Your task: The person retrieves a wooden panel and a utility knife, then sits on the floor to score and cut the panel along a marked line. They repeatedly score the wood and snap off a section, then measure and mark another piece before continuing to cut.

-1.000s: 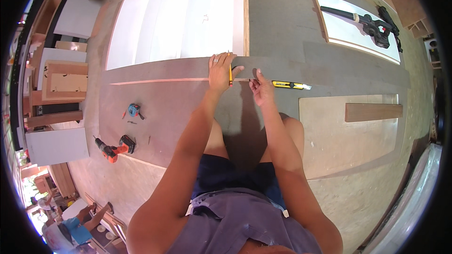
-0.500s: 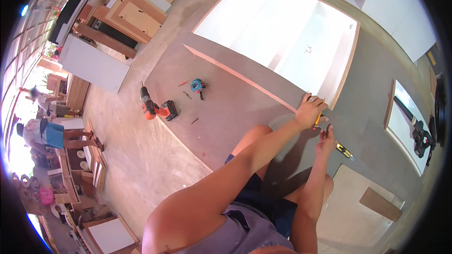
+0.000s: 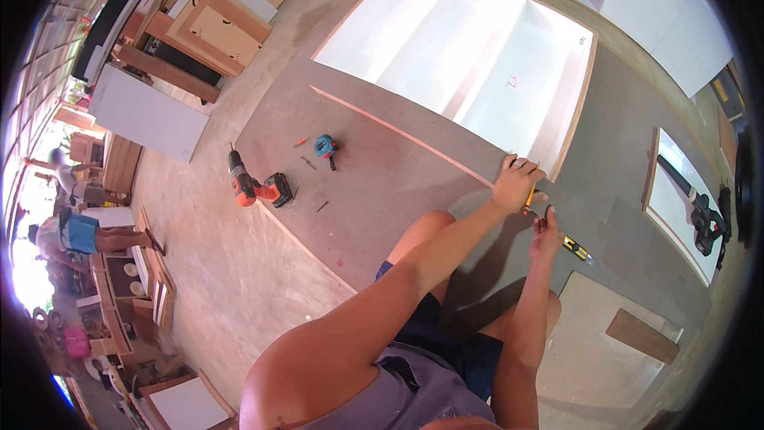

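Note:
My left hand [image 3: 516, 185] is bent over the near corner of a white-faced, shelf-like panel [image 3: 446, 48], at the end of a long thin wooden strip [image 3: 398, 134]. Its fingers close on a slim yellow-orange pencil [image 3: 529, 201] that points down toward my right hand. Just below, my right hand [image 3: 545, 235] has its fingers curled close to the pencil's lower end. Whatever is between those fingers is too small to make out. Beside the right hand lies a yellow-and-black utility knife [image 3: 578, 249] on the grey-brown board [image 3: 374, 191].
An orange-and-black cordless drill [image 3: 253, 183], a blue tape measure [image 3: 325, 146] and small bits lie to the left. At right, a black blower-like tool [image 3: 700, 223] rests on a white panel. A wooden block [image 3: 641, 336] sits lower right. Two people are at far left.
The whole view has shifted slightly. Both hands stay by the panel's corner, the left still with the pencil, and the knife lies where it was.

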`<state>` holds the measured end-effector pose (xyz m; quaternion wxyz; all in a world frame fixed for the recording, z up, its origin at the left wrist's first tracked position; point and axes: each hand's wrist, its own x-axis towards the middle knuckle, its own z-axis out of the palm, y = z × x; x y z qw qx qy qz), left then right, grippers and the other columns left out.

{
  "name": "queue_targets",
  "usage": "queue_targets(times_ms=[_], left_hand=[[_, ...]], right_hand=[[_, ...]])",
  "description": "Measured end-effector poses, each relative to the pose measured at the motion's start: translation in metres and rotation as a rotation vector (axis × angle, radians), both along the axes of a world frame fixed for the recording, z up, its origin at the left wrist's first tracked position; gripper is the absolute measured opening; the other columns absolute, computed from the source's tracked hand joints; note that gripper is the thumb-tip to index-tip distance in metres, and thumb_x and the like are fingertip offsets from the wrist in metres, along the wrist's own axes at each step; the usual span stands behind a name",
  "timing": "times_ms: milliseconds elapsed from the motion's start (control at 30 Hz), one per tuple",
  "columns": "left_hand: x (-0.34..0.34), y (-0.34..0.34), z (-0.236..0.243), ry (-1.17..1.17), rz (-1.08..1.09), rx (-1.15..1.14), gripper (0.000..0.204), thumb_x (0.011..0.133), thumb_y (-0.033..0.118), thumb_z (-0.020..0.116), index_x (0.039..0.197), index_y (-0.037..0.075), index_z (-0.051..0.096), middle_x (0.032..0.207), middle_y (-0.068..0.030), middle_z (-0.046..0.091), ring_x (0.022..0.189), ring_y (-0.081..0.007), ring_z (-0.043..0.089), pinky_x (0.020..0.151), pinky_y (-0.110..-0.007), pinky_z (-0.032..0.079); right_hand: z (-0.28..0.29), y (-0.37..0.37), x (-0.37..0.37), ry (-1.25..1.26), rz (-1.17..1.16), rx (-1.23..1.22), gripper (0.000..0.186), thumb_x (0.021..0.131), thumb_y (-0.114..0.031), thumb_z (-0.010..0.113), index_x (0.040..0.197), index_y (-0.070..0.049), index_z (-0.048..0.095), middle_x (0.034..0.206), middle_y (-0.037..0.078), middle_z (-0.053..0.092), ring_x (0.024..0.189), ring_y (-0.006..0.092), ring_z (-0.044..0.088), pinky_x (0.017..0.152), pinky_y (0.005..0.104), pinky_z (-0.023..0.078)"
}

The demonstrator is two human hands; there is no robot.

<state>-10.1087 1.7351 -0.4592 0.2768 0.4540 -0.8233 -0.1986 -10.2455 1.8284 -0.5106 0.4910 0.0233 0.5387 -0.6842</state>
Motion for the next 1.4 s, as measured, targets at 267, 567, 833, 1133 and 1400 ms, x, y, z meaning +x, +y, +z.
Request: queue_targets(times_ms=[267, 567, 833, 1133, 1400], left_hand=[[-0.002, -0.006, -0.016, -0.066, 0.003, -0.074, 0.051, 0.079, 0.049, 0.077, 0.115, 0.014, 0.068, 0.122, -0.0083, 0.065, 0.121, -0.029, 0.057, 0.114, -0.054, 0.027], [-0.015, -0.003, -0.004, -0.053, -0.001, -0.046, 0.049, 0.077, 0.046, 0.081, 0.111, 0.012, 0.071, 0.116, -0.0094, 0.069, 0.118, -0.0258, 0.06, 0.113, -0.051, 0.029], [-0.03, -0.005, 0.03, 0.396, -0.071, 0.123, 0.032, 0.092, 0.031, 0.073, 0.108, 0.003, 0.07, 0.107, -0.0128, 0.068, 0.099, -0.0233, 0.064, 0.087, -0.035, 0.05], [-0.047, -0.005, 0.002, 0.574, -0.12, 0.639, 0.008, 0.087, 0.006, 0.068, 0.091, 0.0, 0.065, 0.082, -0.0016, 0.067, 0.074, -0.0068, 0.057, 0.068, -0.024, 0.048], [-0.058, -0.002, -0.011, 0.468, -0.068, 0.4, 0.014, 0.082, 0.007, 0.068, 0.073, 0.001, 0.059, 0.065, -0.0044, 0.064, 0.061, -0.0054, 0.055, 0.055, -0.027, 0.047]], right_hand=[[0.001, 0.001, 0.003, -0.057, 0.037, -0.069, 0.024, 0.086, -0.018, 0.083, 0.1, -0.005, 0.067, 0.084, 0.003, 0.066, 0.066, 0.0127, 0.06, 0.061, 0.027, 0.055], [-0.002, 0.009, -0.043, -0.044, -0.124, -0.043, 0.034, 0.083, -0.016, 0.084, 0.109, -0.007, 0.064, 0.096, 0.005, 0.068, 0.076, 0.0171, 0.066, 0.062, 0.0329, 0.055], [-0.002, 0.009, -0.04, 0.127, -0.154, 0.028, 0.041, 0.081, -0.018, 0.086, 0.109, 0.002, 0.062, 0.098, 0.008, 0.068, 0.079, 0.0165, 0.067, 0.062, 0.0328, 0.058], [0.0, 0.004, -0.039, 0.196, -0.145, 0.038, 0.034, 0.081, -0.019, 0.086, 0.099, 0.003, 0.067, 0.095, 0.009, 0.068, 0.077, 0.0164, 0.067, 0.059, 0.0322, 0.058], [0.013, 0.007, -0.039, 0.224, -0.182, 0.011, 0.031, 0.081, -0.02, 0.085, 0.093, 0.003, 0.069, 0.091, 0.009, 0.069, 0.075, 0.0161, 0.066, 0.058, 0.0317, 0.059]])
